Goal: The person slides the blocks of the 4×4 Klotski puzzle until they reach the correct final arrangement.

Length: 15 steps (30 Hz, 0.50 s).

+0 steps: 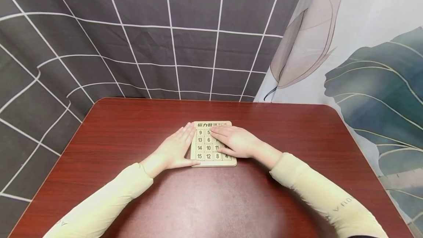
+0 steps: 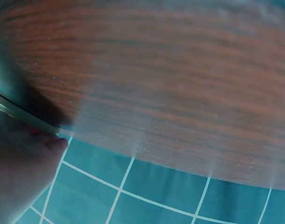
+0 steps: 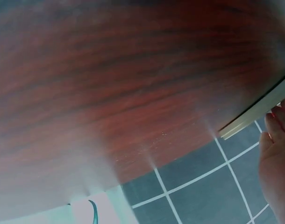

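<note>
A pale sliding number puzzle [image 1: 208, 163] lies flat on the table, with dark characters along its top border. Bare fingers of the left hand [image 1: 175, 148] stretch along the puzzle's left edge, and the thumb touches its lower left corner. Across the upper right part of the board lies the right hand [image 1: 239, 141], its fingers extended over the tiles and hiding several of them. Tiles 9, 5, 13, 6, 14, 10, 15, 12 and 8 are readable. In the right wrist view the side of the puzzle [image 3: 254, 112] shows beside the fingers.
The reddish-brown wood table [image 1: 132, 120] has rounded far corners. Behind it hangs a dark grid-patterned curtain [image 1: 195, 47], with a pale leaf-print curtain [image 1: 363, 76] at the right. Both forearms wear cream sleeves [image 1: 109, 197].
</note>
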### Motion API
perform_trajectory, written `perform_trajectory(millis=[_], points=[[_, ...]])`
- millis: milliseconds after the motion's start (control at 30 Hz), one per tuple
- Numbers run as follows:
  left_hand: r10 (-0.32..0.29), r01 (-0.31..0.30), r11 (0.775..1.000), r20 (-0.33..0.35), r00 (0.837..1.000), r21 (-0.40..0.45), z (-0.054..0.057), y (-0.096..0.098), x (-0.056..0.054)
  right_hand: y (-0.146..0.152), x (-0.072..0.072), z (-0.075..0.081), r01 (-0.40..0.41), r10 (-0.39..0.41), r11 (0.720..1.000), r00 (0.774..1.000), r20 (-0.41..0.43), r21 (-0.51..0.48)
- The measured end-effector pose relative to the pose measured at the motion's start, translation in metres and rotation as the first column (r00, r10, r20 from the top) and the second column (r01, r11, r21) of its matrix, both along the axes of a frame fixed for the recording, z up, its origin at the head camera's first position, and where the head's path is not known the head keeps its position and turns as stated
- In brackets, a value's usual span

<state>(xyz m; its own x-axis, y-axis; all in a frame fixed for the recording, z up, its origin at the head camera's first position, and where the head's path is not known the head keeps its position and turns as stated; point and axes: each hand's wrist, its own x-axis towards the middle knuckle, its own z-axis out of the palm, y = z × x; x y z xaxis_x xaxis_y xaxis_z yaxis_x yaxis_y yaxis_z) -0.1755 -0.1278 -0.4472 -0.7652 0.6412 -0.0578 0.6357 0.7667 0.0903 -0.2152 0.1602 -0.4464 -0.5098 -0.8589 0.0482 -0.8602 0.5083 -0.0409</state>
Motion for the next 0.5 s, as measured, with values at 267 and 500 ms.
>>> perform_trajectory(millis=[267,500], points=[[0.003,-0.003,1.0,-0.007,1.0,0.001,-0.003,-0.001,-0.002,0.004,0.0,0.003,0.006,-0.006,1.0,1.0,-0.009,-0.008],[0.0,0.0,1.0,-0.003,1.0,-0.003,-0.003,0.0,-0.001,0.02,0.002,0.003,0.012,-0.013,0.999,1.0,-0.028,-0.03]])
